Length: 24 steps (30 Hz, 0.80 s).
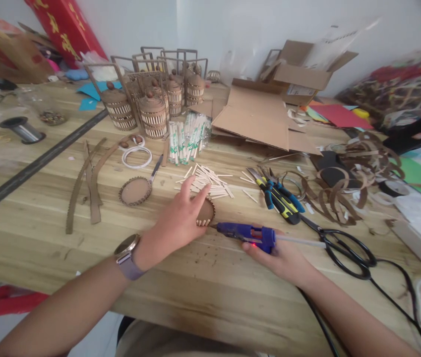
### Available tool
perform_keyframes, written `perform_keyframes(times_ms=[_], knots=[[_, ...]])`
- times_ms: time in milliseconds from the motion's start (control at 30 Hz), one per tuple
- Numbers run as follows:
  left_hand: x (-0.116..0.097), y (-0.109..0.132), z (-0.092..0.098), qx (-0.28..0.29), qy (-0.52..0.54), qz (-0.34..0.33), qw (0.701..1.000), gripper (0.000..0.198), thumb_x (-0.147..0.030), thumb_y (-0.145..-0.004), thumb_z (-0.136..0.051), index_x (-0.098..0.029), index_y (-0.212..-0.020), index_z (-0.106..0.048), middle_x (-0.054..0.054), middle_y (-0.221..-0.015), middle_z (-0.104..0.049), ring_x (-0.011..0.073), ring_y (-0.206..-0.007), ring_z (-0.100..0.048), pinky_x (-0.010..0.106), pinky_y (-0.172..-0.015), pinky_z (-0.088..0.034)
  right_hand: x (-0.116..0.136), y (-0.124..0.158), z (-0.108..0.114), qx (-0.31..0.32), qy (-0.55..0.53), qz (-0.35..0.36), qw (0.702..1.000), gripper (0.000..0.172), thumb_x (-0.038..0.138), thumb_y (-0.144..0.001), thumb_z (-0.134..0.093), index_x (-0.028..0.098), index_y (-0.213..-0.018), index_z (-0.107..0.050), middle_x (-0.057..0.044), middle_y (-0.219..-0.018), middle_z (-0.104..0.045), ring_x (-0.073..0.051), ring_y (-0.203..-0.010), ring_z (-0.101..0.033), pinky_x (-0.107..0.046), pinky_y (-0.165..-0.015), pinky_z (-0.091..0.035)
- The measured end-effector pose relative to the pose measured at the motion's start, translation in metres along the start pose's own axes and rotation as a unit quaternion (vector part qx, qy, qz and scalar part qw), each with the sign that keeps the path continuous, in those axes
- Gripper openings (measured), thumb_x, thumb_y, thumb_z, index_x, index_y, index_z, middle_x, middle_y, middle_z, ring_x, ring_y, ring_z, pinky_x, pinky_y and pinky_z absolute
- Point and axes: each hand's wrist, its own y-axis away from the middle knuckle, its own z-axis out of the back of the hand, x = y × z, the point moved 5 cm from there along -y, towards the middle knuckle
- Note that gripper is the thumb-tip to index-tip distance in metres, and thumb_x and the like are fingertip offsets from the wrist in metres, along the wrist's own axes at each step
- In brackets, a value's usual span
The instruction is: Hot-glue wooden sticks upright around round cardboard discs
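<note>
My left hand (175, 215), with a watch on its wrist, is around the left side of a round cardboard piece (207, 210) with a ridged rim. The thumb lies at the near rim and a finger at the far rim, steadying it on the table. A few short pale sticks stand along its near edge. My right hand (275, 255) grips a blue hot glue gun (245, 235), a glue stick protruding from its back. The nozzle points left, close to that near edge. Just beyond lies a pile of pale sticks (213, 181).
A second ridged disc (135, 191) lies left, near cardboard strips (93, 188). Pliers (284, 196), black scissors (347, 253) and curled strips (344, 183) are right. Behind stand several cardboard lanterns (153, 116), wrapped sticks (190, 139) and cardboard sheets (257, 114). A cord (318, 317) runs beside my right arm.
</note>
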Motion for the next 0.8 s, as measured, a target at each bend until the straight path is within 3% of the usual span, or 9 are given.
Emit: perform_keyframes(times_ms=[800], knots=[[0.0017,-0.0001,-0.0013,-0.001,0.004,-0.005,1.0,0.093,-0.019,-0.069,-0.077,-0.027,-0.148,-0.027,0.016,-0.156,-0.014,0.0405,-0.135,-0.043,0.051,-0.105,-0.047,-0.0023,0.0011,-0.006,-0.025,0.039,0.035,0.998,0.027,0.043,-0.088,-0.053,0.02,-0.084,-0.068,-0.007,-0.082,-0.072,-0.023,-0.074,-0.067,-0.032,-0.068,-0.054]])
